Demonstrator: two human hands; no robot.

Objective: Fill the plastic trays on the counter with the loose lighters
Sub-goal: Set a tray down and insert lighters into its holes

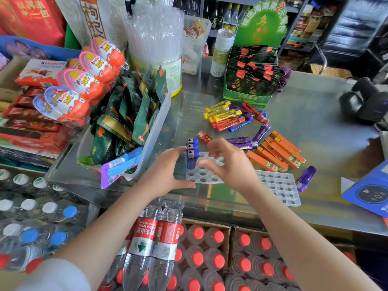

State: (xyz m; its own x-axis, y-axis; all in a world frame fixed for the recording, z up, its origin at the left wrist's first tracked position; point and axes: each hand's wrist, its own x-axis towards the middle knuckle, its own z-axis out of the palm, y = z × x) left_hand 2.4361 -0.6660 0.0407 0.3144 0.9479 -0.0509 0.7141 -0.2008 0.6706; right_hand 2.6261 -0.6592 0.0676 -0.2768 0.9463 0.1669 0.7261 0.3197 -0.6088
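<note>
Round-hole tray (201, 175) at counter edge, three blue lighters (192, 153) upright in its far-left corner | left hand (168, 173) open, steadying tray | right hand (228, 162) loosely curled, empty | next: seat each lighter straight down | loose lighters (233, 116) beyond.

small shop, probably convenience store: counter (315, 114) crowded with kinder eggs (84, 80), bottled water crates (205, 259) below.

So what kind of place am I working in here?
Most likely a small convenience shop's checkout counter: Kinder eggs on display, crates of bottled water below the glass counter, and loose lighters beside a tray.
</note>
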